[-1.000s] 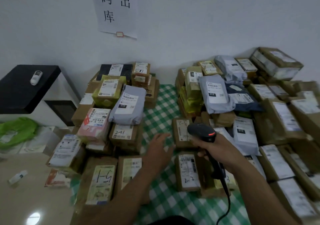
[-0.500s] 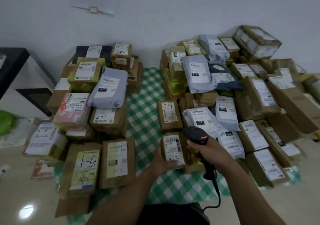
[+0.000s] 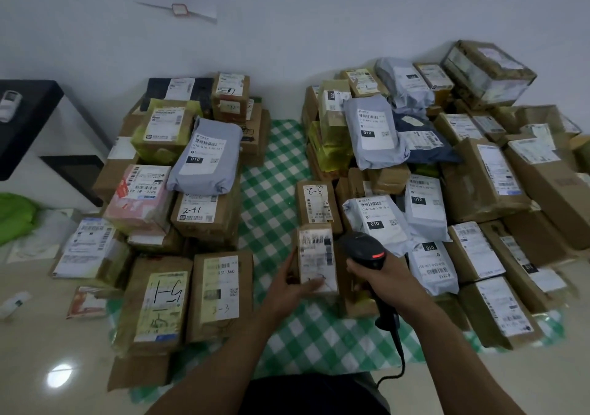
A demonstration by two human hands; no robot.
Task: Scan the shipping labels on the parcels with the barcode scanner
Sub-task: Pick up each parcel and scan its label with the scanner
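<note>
On checked cloth (image 3: 281, 172), left hand (image 3: 289, 287) gripping small parcel (image 3: 316, 258), right hand (image 3: 380, 275) holding scanner (image 3: 364, 248)

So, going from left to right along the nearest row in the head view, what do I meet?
Box marked 5-1, box marked 3-3, left hand, small parcel that it holds, barcode scanner, grey bag, brown box at the right.

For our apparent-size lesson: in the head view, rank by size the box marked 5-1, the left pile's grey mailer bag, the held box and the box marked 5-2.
1. box marked 5-1
2. grey mailer bag
3. held box and box marked 5-2: alike, and the held one is nearer, so unranked.
</note>
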